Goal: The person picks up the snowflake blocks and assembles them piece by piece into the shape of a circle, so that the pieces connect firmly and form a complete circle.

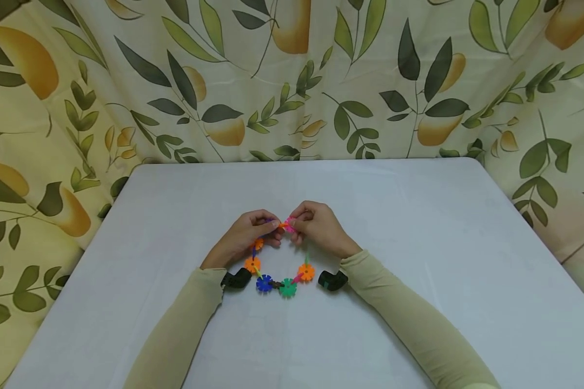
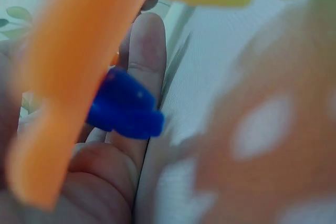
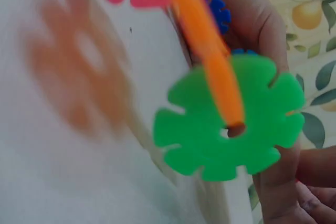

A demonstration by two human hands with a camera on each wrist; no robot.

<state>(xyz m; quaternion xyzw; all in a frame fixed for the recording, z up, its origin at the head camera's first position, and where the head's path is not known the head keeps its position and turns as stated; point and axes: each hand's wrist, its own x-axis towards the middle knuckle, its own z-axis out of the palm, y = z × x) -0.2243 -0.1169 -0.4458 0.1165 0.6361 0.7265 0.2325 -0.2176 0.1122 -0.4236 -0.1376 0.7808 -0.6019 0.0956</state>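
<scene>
A chain of notched plastic discs, slotted edge to edge, curves in a near ring on the table below my hands. Its front part shows a blue disc point(image 1: 264, 284), a green disc point(image 1: 288, 287) and an orange disc point(image 1: 306, 272). My left hand point(image 1: 250, 229) pinches the chain's far left part between thumb and fingers, partly hiding the discs there. My right hand point(image 1: 321, 224) pinches a pink disc point(image 1: 289, 225) close to the left fingertips. An orange disc seen edge-on sits between the two hands. In the right wrist view, a green disc point(image 3: 252, 114) hangs near the camera.
A white-covered table point(image 1: 418, 216) lies under both hands. Behind it hangs a leaf-patterned curtain point(image 1: 345, 81). Black wrist cameras jut inward beside the ring, the left one point(image 1: 236, 279) close to an orange disc and the right one point(image 1: 333, 280) to the ring's right.
</scene>
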